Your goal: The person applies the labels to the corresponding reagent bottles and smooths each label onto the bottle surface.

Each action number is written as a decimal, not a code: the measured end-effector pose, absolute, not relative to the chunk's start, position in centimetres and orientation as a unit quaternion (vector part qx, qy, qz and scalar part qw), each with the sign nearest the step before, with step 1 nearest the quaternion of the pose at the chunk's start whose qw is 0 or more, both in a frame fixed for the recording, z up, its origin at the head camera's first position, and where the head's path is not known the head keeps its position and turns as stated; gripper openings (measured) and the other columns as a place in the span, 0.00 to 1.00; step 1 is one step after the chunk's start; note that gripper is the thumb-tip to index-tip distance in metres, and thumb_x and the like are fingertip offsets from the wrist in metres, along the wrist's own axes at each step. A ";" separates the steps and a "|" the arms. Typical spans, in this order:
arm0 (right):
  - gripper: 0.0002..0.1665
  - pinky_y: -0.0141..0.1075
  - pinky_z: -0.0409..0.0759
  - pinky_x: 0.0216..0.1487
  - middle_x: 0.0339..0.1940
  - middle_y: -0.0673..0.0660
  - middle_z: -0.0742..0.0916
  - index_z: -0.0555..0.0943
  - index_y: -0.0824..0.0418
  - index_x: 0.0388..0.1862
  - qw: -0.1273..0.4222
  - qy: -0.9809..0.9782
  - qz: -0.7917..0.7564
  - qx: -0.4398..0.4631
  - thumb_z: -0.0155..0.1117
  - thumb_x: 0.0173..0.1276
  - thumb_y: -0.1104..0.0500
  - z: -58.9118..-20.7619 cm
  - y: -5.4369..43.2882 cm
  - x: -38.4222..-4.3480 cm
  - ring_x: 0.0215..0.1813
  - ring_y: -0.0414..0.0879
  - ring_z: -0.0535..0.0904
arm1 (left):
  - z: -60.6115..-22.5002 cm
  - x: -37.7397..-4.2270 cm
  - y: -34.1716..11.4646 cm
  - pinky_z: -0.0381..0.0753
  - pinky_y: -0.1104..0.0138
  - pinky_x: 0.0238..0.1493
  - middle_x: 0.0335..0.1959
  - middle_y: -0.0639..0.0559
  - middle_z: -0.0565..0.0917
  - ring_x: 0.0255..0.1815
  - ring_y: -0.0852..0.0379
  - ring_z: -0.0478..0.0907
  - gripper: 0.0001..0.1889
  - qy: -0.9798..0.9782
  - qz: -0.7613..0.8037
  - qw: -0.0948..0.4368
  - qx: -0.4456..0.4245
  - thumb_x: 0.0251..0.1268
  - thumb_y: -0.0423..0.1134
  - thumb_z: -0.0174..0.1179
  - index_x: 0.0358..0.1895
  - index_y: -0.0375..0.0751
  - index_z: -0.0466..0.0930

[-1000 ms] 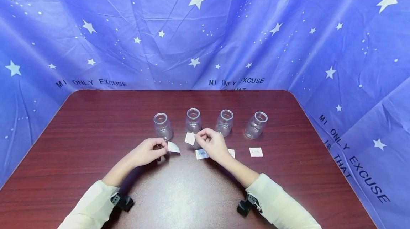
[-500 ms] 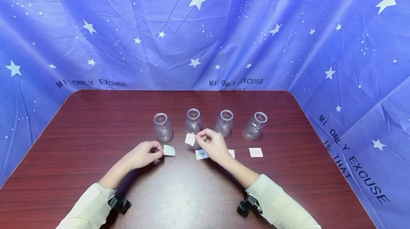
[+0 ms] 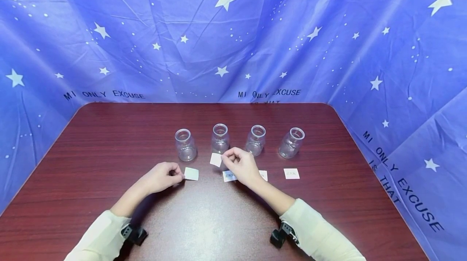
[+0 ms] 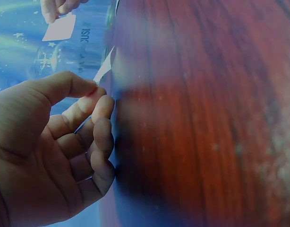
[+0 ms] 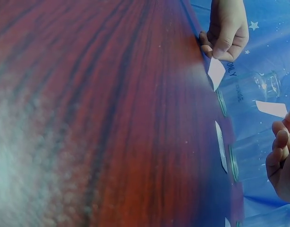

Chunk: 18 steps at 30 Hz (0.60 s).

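My left hand (image 3: 162,178) pinches the left edge of a white paper label (image 3: 191,174), low over the table in front of the leftmost glass jar (image 3: 186,149). In the left wrist view, thumb and forefinger grip the label (image 4: 105,66) while the other fingers curl. Between the fingertips of my right hand (image 3: 243,167) is a small white paper piece (image 3: 215,159), raised in front of the second glass jar (image 3: 220,141). No writing shows on either held piece. Beneath the right hand and forearm lie two labels with writing, one label (image 3: 229,176) and another label (image 3: 263,175), both partly covered.
Two more clear, lidless jars stand to the right, a third jar (image 3: 256,143) and a fourth jar (image 3: 291,145). A written label (image 3: 291,173) lies in front of the fourth. Behind the brown table (image 3: 109,131) hangs a blue star-patterned curtain (image 3: 164,30).
My left hand has shifted slightly left and toward me with its label, which was curved and tilted and now looks flatter. The right hand and its paper piece have barely moved.
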State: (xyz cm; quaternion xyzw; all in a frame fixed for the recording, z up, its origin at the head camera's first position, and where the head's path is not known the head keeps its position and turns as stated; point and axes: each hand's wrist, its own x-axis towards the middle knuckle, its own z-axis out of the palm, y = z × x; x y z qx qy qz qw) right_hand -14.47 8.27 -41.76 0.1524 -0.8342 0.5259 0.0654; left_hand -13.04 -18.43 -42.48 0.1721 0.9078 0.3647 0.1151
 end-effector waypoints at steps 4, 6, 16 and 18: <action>0.04 0.23 0.65 0.21 0.18 0.52 0.81 0.82 0.61 0.28 0.064 -0.837 0.522 0.151 0.63 0.60 0.62 -41.8 8.3 -14.4 0.19 0.33 0.67 | -42.4 -13.1 -18.5 0.67 0.73 0.22 0.17 0.59 0.75 0.18 0.68 0.67 0.05 0.909 0.364 0.118 0.166 0.56 0.37 0.60 0.25 0.43 0.78; 0.04 0.23 0.64 0.21 0.18 0.52 0.81 0.82 0.61 0.28 0.062 -0.837 0.522 0.150 0.63 0.60 0.62 -41.8 8.3 -14.4 0.19 0.33 0.66 | -42.3 -13.1 -18.5 0.68 0.73 0.23 0.18 0.59 0.75 0.19 0.68 0.67 0.06 0.909 0.365 0.118 0.165 0.57 0.38 0.61 0.25 0.43 0.78; 0.03 0.23 0.61 0.18 0.17 0.52 0.81 0.82 0.60 0.27 0.064 -0.834 0.526 0.156 0.63 0.59 0.63 -42.0 8.2 -14.4 0.17 0.31 0.64 | -42.1 -12.9 -18.7 0.68 0.73 0.23 0.19 0.57 0.75 0.19 0.68 0.68 0.06 0.900 0.386 0.116 0.164 0.57 0.39 0.62 0.27 0.42 0.78; 0.03 0.23 0.61 0.18 0.17 0.52 0.81 0.82 0.60 0.27 0.066 -0.833 0.525 0.161 0.63 0.59 0.63 -42.1 8.2 -14.4 0.17 0.31 0.64 | -42.1 -13.0 -18.7 0.68 0.73 0.23 0.19 0.57 0.76 0.19 0.67 0.68 0.05 0.901 0.386 0.114 0.164 0.57 0.39 0.62 0.28 0.42 0.78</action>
